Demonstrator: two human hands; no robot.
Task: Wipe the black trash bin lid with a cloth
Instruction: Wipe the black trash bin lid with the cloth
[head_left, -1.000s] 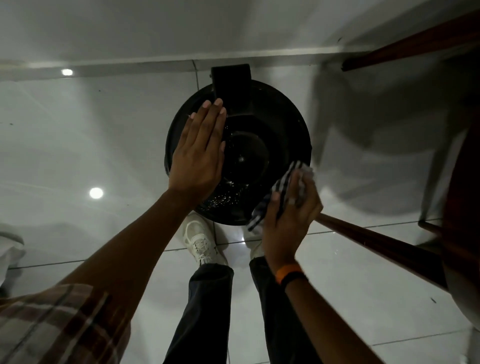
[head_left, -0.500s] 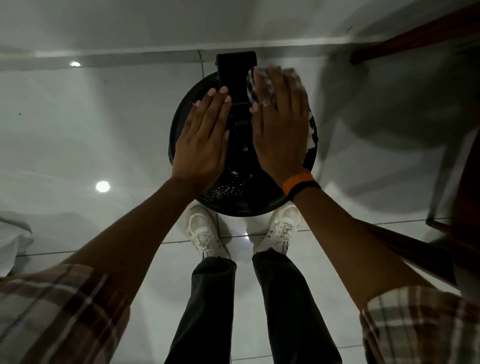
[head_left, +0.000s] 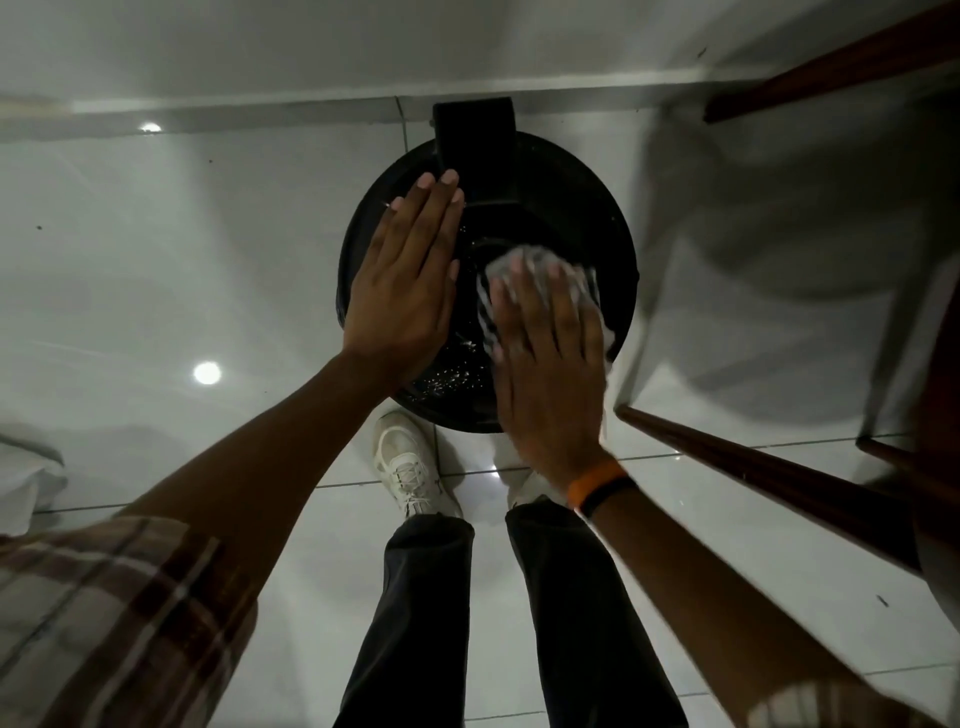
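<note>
The round black trash bin lid (head_left: 566, 208) lies below me on the bin, its hinge block at the far edge. My left hand (head_left: 402, 283) rests flat, fingers together, on the lid's left side, holding nothing. My right hand (head_left: 550, 358) presses flat on a striped black-and-white cloth (head_left: 540, 262) at the lid's middle right. The cloth is blurred and shows around my fingertips and beside my palm. Pale specks dot the lid's near part between my hands.
White glossy floor tiles (head_left: 208, 260) surround the bin, and a wall runs just behind it. Dark wooden furniture legs (head_left: 753, 467) slant in at the right, close to the bin. My white shoes (head_left: 410, 467) stand at the bin's near edge.
My right hand swept with the cloth from the lid's near right rim to the far edge by the hinge, then back toward me to the middle right. My left hand stayed put.
</note>
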